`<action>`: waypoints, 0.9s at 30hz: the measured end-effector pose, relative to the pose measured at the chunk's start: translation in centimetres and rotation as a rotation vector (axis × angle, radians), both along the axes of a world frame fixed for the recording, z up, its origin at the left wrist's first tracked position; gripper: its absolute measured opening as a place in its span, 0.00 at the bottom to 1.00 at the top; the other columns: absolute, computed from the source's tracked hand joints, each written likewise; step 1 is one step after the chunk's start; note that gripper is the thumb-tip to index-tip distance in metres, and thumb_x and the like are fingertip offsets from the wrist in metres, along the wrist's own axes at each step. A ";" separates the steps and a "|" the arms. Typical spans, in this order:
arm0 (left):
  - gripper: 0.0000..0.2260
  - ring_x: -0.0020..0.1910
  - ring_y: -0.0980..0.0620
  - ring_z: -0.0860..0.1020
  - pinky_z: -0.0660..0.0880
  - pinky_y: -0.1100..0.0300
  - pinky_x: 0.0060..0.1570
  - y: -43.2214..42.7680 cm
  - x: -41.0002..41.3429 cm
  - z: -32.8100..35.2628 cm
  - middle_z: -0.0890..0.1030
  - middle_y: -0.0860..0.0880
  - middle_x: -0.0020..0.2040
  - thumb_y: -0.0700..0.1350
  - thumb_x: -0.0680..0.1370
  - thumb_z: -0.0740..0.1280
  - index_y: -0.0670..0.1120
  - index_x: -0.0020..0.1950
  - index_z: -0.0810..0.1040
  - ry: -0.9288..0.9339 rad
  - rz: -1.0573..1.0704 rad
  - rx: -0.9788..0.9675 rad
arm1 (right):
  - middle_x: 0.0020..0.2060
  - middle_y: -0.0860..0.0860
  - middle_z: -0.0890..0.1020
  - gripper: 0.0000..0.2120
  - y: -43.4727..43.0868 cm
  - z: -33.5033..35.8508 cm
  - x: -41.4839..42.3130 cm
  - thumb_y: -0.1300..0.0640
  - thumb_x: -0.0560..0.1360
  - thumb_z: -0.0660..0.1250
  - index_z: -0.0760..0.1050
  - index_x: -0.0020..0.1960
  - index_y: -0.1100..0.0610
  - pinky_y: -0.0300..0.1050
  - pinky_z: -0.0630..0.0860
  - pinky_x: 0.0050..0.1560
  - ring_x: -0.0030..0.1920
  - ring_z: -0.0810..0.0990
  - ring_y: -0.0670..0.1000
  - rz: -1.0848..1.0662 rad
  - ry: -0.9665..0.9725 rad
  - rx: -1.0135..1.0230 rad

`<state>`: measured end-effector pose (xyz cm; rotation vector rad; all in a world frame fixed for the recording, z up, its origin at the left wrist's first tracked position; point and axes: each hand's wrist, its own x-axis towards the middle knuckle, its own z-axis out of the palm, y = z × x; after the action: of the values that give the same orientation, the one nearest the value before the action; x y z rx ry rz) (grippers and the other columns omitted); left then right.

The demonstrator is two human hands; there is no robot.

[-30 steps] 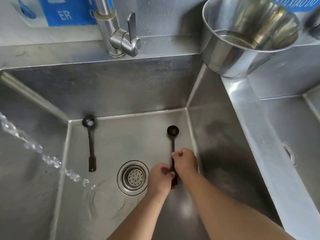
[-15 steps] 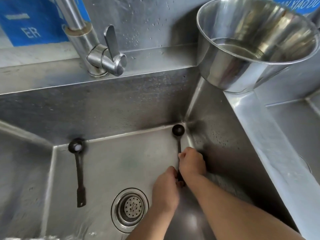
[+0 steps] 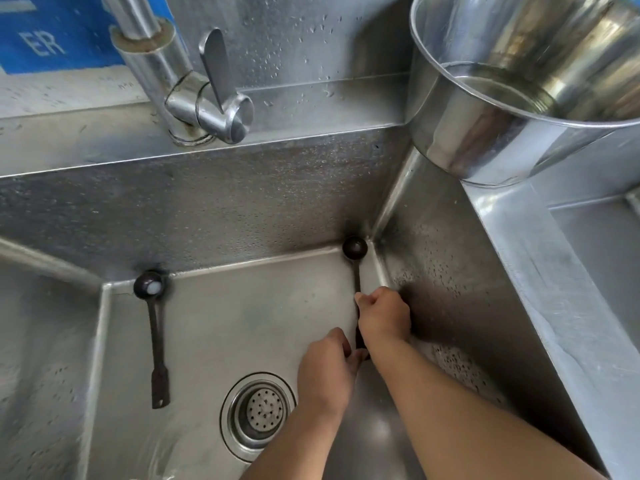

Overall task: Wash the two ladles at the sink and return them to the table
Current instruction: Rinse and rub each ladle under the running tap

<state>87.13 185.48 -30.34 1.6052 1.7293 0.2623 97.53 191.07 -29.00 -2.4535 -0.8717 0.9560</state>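
Two small dark ladles are in the steel sink basin (image 3: 242,313). One ladle (image 3: 156,337) lies flat at the left, bowl toward the back wall, untouched. The other ladle (image 3: 355,258) lies along the right wall with its bowl in the far right corner. My right hand (image 3: 382,317) is closed around the middle of its handle. My left hand (image 3: 327,372) pinches the lower end of the same handle, which is mostly hidden by both hands.
A round drain strainer (image 3: 259,414) sits in the basin floor just left of my left wrist. The tap with its lever (image 3: 207,98) stands on the back ledge. A large steel bowl (image 3: 512,84) holding water rests on the divider at the upper right. A second basin (image 3: 602,258) lies to the right.
The view has shifted closer and to the right; the water stream seen at the left a second ago is out of sight. Both hands stay on the right ladle, which sits nearer the corner.
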 end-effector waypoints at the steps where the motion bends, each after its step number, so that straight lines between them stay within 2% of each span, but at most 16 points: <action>1: 0.11 0.37 0.46 0.80 0.77 0.52 0.37 0.0 0.0 0.0 0.81 0.48 0.35 0.56 0.74 0.69 0.50 0.40 0.72 0.003 -0.001 0.000 | 0.39 0.54 0.83 0.13 0.0 0.0 0.1 0.49 0.79 0.65 0.77 0.46 0.58 0.43 0.71 0.38 0.39 0.80 0.55 -0.004 0.004 -0.001; 4: 0.12 0.30 0.48 0.80 0.78 0.50 0.35 -0.1 -0.1 0.1 0.81 0.47 0.32 0.55 0.74 0.69 0.50 0.40 0.72 -0.030 -0.001 -0.030 | 0.39 0.54 0.82 0.12 -0.1 0.1 0.0 0.49 0.79 0.66 0.77 0.45 0.58 0.43 0.71 0.37 0.37 0.79 0.53 -0.025 0.016 0.014; 7: 0.12 0.20 0.51 0.78 0.76 0.54 0.27 -0.4 -0.5 0.5 0.79 0.47 0.28 0.53 0.74 0.71 0.48 0.38 0.72 -0.168 0.047 -0.112 | 0.38 0.53 0.82 0.12 -0.7 0.4 -0.2 0.48 0.78 0.66 0.76 0.44 0.57 0.44 0.71 0.36 0.37 0.79 0.53 -0.043 0.019 0.037; 10: 0.11 0.22 0.50 0.79 0.74 0.58 0.24 -0.6 -1.0 1.0 0.80 0.46 0.31 0.50 0.73 0.73 0.45 0.40 0.75 -0.306 0.137 -0.234 | 0.38 0.52 0.81 0.12 -1.7 1.4 -0.4 0.48 0.78 0.66 0.75 0.45 0.57 0.45 0.73 0.37 0.38 0.80 0.55 -0.052 -0.012 0.062; 12: 0.06 0.25 0.51 0.79 0.76 0.59 0.25 -1.0 -1.8 1.4 0.82 0.45 0.35 0.46 0.73 0.72 0.45 0.41 0.77 -0.339 0.199 -0.252 | 0.37 0.52 0.80 0.11 -2.3 2.3 -0.7 0.48 0.78 0.66 0.75 0.44 0.55 0.45 0.74 0.38 0.40 0.80 0.55 -0.022 -0.027 0.086; 14: 0.02 0.28 0.50 0.79 0.79 0.53 0.33 -1.6 -3.3 2.0 0.83 0.47 0.37 0.40 0.74 0.69 0.46 0.42 0.79 -0.353 0.267 -0.200 | 0.38 0.52 0.81 0.11 -3.0 3.1 -1.4 0.50 0.78 0.66 0.75 0.42 0.55 0.48 0.77 0.41 0.41 0.80 0.56 0.022 0.020 0.133; 16: 0.05 0.28 0.49 0.77 0.79 0.49 0.36 -2.3 -5.2 2.8 0.82 0.47 0.35 0.37 0.75 0.67 0.45 0.41 0.79 -0.396 0.345 -0.187 | 0.39 0.53 0.82 0.10 -3.5 4.0 -2.4 0.51 0.78 0.66 0.75 0.43 0.56 0.50 0.78 0.44 0.42 0.79 0.57 0.079 0.059 0.177; 18: 0.05 0.27 0.48 0.76 0.77 0.48 0.34 -2.8 -7.1 3.9 0.79 0.48 0.33 0.36 0.75 0.67 0.45 0.41 0.79 -0.418 0.413 -0.205 | 0.41 0.53 0.81 0.09 -4.1 4.9 -3.7 0.51 0.78 0.66 0.75 0.45 0.56 0.47 0.73 0.43 0.42 0.78 0.55 0.144 0.071 0.183; 20: 0.04 0.26 0.48 0.77 0.75 0.56 0.30 -3.4 -9.3 5.0 0.80 0.47 0.33 0.38 0.75 0.67 0.46 0.42 0.79 -0.402 0.449 -0.212 | 0.40 0.51 0.80 0.08 -4.5 5.7 -5.3 0.50 0.78 0.65 0.73 0.45 0.54 0.45 0.70 0.43 0.41 0.76 0.53 0.206 0.085 0.148; 24: 0.03 0.23 0.53 0.76 0.71 0.64 0.25 -4.4 -13.1 7.6 0.82 0.45 0.35 0.39 0.76 0.66 0.45 0.44 0.79 -0.377 0.494 -0.243 | 0.40 0.52 0.81 0.07 -5.4 7.0 -9.5 0.51 0.78 0.64 0.73 0.44 0.53 0.49 0.78 0.44 0.42 0.79 0.55 0.261 0.150 0.083; 27: 0.04 0.24 0.53 0.76 0.70 0.63 0.24 -5.0 -15.3 8.9 0.82 0.44 0.39 0.37 0.76 0.65 0.45 0.44 0.78 -0.338 0.526 -0.275 | 0.42 0.53 0.81 0.05 -5.5 7.8 -13.2 0.54 0.78 0.64 0.74 0.45 0.54 0.44 0.72 0.42 0.42 0.78 0.53 0.337 0.168 0.033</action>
<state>71.78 180.44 -21.40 0.8362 1.7957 0.4934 84.37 185.56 -21.21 -2.1997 -1.2529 1.2300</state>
